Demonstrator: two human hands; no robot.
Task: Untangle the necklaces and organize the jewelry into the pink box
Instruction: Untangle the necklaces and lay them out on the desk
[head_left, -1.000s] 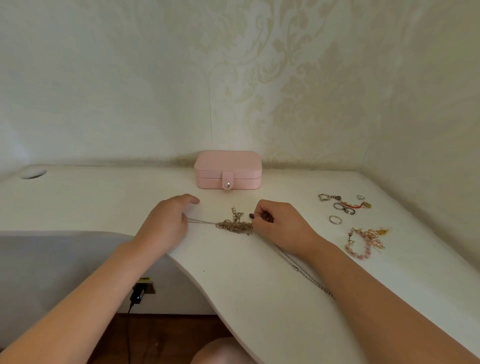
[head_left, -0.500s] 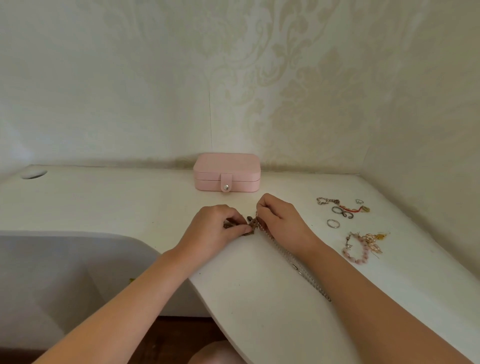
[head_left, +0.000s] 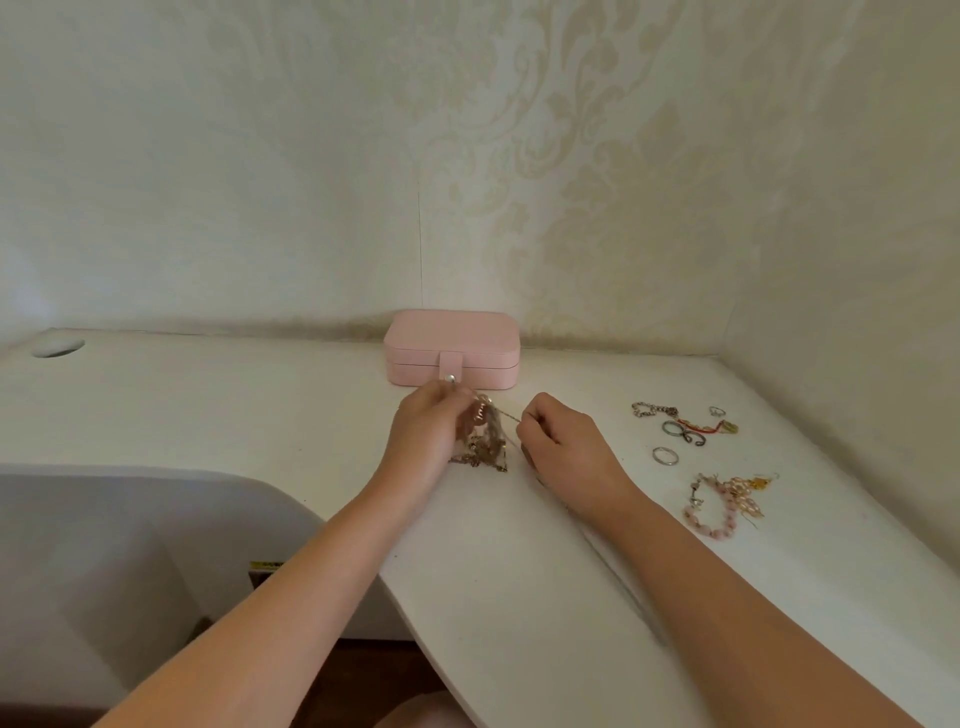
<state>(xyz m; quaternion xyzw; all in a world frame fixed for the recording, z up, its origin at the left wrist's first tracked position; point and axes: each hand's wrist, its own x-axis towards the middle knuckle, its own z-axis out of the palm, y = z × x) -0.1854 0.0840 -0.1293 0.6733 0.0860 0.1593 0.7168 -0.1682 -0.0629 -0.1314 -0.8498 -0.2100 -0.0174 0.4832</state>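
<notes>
Both hands pinch fine metal tangled necklaces (head_left: 485, 441); smooth rounded pink box (head_left: 452, 347) shut.

no words or numbers can be read here. a small yellow and black sticker (head_left: 266, 565) peeks out under the front edge of the desk (head_left: 208, 405), low on the left side. it may have marks on it, but they are too small and blurry to read.
</notes>
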